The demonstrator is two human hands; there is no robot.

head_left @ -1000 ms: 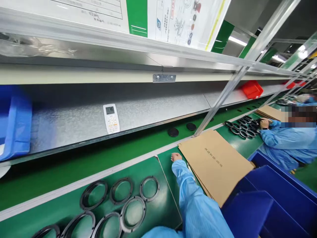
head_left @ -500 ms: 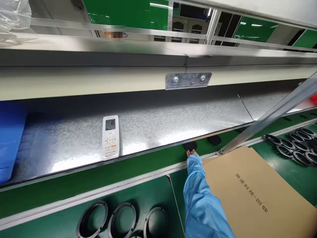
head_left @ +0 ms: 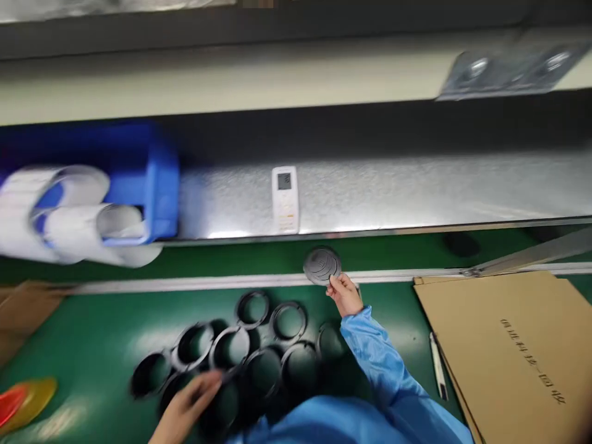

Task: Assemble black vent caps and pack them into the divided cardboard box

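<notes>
Left bare hand (head_left: 189,398), lower left of the frame: blurred, cut by bottom edge; contact with rings uncertain. Black round rings (head_left: 241,339), lower centre: nearest partly hidden by hand and blue garment (head_left: 324,422). White remote control (head_left: 285,200), centre: keys too small to read. Brown cardboard sheets (head_left: 504,357), lower right: cut off, lettering blurred. Blue plastic bin (head_left: 164,191), left: cut by edge.

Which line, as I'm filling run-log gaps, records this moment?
right hand: holds dark disc | left hand: at dark rings, contact unclear | white remote: on shelf
</notes>
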